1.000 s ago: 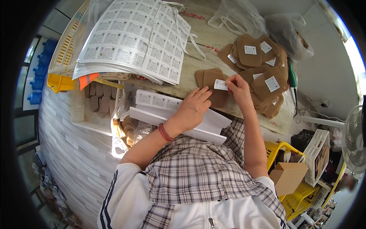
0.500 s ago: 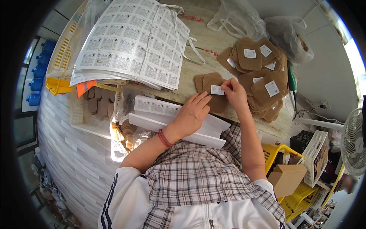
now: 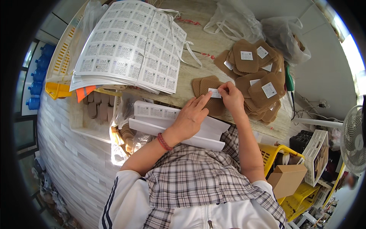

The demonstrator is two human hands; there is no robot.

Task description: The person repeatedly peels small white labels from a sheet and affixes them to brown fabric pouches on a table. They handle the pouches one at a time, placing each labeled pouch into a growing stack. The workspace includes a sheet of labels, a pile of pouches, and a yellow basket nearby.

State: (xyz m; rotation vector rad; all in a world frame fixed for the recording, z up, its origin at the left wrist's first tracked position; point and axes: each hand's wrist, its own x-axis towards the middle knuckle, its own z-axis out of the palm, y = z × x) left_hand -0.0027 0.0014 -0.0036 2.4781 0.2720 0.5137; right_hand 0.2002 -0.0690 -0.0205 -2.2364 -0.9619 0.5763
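A small white printed label [image 3: 214,93] lies across a brown textured pad [image 3: 216,107] with rounded ends, one of a few overlapping at the table's front edge. My right hand [image 3: 233,100] pinches the label's right end between thumb and fingertips. My left hand [image 3: 189,119] is open, its stretched index finger touching the label's left end and its other fingers apart. Under my left forearm, a curled white sheet of labels [image 3: 157,112] rests across my lap. To the right, several brown pads [image 3: 260,92] with white labels on them lie in a loose pile.
A thick stack of label sheets [image 3: 122,40], tied with white ribbon, covers the table's left. Clear plastic bags [image 3: 238,21] and a green-handled tool [image 3: 289,79] sit beyond the pads. Left below is a crate of brown pads [image 3: 78,118]; right below, a yellow basket [image 3: 267,152] and cardboard box [image 3: 286,179].
My left index finger has reached forward onto the label's left end. My right hand has shifted slightly and still pinches the other end. The whole view has moved a little.
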